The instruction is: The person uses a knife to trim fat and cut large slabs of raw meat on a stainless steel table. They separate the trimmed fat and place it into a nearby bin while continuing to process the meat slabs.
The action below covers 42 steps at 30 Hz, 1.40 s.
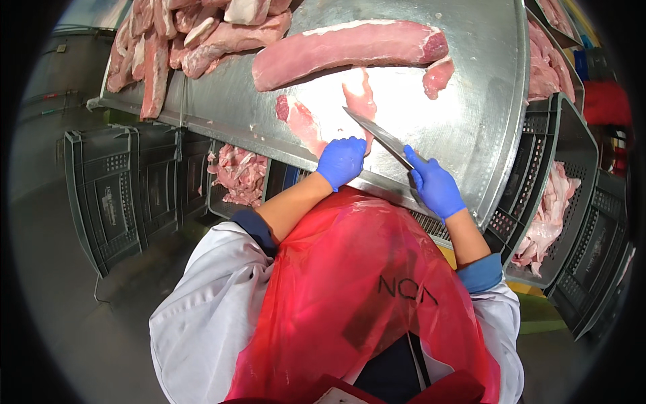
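My left hand, in a blue glove, is closed at the lower ends of two thin pale-pink meat slices near the steel table's front edge; what its fingers hold is hidden. My right hand, also gloved blue, is closed on a long knife, the blade angled up-left with its tip over the middle slice. Behind them a long pink loin lies across the steel table, and a small cut piece rests below the loin's right end.
Large meat cuts are heaped at the back left. Grey crates with meat stand left and right below the table, beside more stacked crates. Further meat sits in a container at the upper right.
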Motion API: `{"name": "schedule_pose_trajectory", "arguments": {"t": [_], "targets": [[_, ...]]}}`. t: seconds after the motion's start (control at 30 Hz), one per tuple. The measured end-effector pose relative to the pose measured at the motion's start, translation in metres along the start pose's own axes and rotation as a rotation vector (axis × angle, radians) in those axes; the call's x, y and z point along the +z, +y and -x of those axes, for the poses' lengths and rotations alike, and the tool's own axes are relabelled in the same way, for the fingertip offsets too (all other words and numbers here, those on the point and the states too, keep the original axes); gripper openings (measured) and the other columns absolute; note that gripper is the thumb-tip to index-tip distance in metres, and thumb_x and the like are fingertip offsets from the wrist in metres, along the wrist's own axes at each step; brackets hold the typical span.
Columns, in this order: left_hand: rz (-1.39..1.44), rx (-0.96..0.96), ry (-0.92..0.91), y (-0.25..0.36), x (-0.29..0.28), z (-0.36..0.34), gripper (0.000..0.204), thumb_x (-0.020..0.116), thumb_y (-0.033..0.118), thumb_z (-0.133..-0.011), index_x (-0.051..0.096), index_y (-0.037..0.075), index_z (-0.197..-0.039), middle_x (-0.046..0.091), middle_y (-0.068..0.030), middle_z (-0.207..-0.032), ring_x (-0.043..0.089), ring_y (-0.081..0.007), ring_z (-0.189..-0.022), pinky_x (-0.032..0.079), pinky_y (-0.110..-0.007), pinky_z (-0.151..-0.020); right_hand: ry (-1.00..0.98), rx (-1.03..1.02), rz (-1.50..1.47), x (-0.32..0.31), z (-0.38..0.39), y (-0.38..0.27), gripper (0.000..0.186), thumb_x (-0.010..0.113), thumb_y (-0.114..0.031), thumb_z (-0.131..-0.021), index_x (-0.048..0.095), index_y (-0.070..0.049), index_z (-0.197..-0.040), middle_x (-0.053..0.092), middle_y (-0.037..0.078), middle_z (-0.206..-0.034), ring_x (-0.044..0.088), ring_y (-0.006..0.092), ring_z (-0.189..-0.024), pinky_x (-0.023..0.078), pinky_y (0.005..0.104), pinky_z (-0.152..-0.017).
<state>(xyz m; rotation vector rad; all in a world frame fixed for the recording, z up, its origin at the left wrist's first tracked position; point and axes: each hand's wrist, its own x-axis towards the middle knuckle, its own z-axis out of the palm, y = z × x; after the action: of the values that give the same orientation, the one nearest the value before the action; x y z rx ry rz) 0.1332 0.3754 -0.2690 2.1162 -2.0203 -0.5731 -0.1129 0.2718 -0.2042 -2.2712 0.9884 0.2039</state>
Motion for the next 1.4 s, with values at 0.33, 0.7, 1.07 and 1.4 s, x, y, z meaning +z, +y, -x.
{"name": "schedule_pose_trajectory", "arguments": {"t": [0.33, 0.7, 1.07, 1.4], "targets": [[0.112, 0.098, -0.017, 0.002, -0.002, 0.010, 0.012, 0.058, 0.016, -0.086, 0.061, 0.007, -0.093, 0.066, -0.0156, -0.072, 0.067, -0.0362, -0.068, 0.054, -0.049, -0.062, 0.073, -0.058, 0.179, 0.034, -0.071, -0.018, 0.060, 0.051, -0.019, -0.097, 0.036, -0.030, -0.154, 0.056, 0.026, -0.104, 0.067, 0.0413, -0.082, 0.055, 0.0505, -0.071], [0.002, -0.050, -0.140, -0.061, -0.019, 0.029, 0.016, 0.057, 0.018, -0.086, 0.060, 0.006, -0.096, 0.067, -0.0190, -0.085, 0.067, -0.0392, -0.077, 0.053, -0.052, -0.069, 0.142, -0.073, 0.175, 0.009, -0.100, 0.009, 0.067, 0.055, -0.018, -0.094, 0.033, -0.031, -0.156, 0.058, 0.025, -0.105, 0.067, 0.0404, -0.089, 0.055, 0.0482, -0.077], [-0.083, -0.197, 0.084, -0.164, -0.044, 0.026, 0.024, 0.054, 0.028, -0.095, 0.063, 0.006, -0.091, 0.069, -0.0213, -0.085, 0.068, -0.0418, -0.078, 0.053, -0.052, -0.068, 0.295, 0.279, 0.029, -0.012, 0.006, 0.135, 0.057, 0.051, -0.021, -0.101, 0.036, -0.030, -0.156, 0.062, 0.029, -0.100, 0.064, 0.0483, -0.085, 0.052, 0.0518, -0.078], [0.340, -0.065, 0.279, -0.066, -0.064, -0.026, 0.024, 0.055, 0.024, -0.092, 0.059, 0.002, -0.098, 0.065, -0.0267, -0.092, 0.064, -0.0467, -0.086, 0.052, -0.051, -0.075, 0.052, 0.667, -1.595, -0.032, 0.052, 0.072, 0.034, 0.052, -0.036, -0.104, 0.054, -0.018, -0.133, 0.054, 0.003, -0.079, 0.043, 0.0087, -0.049, 0.034, 0.0236, -0.041]]}}
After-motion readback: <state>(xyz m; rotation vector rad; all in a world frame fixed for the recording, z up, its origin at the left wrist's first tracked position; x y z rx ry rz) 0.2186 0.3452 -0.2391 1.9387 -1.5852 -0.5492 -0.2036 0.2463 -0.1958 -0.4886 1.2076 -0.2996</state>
